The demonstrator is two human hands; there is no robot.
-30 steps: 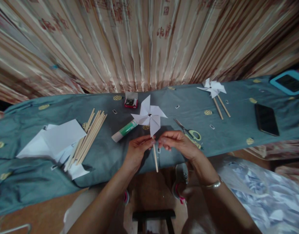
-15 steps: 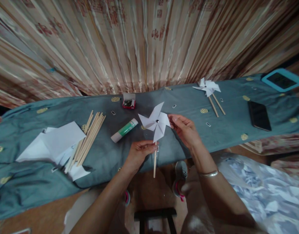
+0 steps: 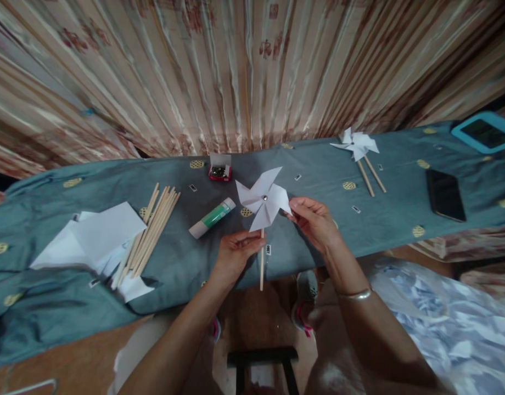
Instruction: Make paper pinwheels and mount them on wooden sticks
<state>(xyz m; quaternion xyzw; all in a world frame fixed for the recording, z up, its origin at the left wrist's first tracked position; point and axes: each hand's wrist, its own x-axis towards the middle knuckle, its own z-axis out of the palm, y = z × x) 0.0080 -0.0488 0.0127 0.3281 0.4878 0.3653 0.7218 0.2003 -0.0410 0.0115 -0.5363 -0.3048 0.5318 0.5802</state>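
A white paper pinwheel with a shiny pin at its centre is held up in front of me over the table. My left hand pinches its wooden stick just below the paper blades. At the blade tip on the right, my right hand has thumb and fingers closed on the paper. Left of the pinwheel lies a green and white glue stick. Behind that stands a small red box with its lid up and metal pins inside.
A bundle of wooden sticks lies beside white paper sheets on the left. Two finished pinwheels rest at the back right, near a black phone and a blue-framed tablet. A curtain hangs behind the table.
The pinwheel's blades have turned slightly, and the right hand's hold on the blade tip has shifted a little downward. The whole view has shifted slightly.
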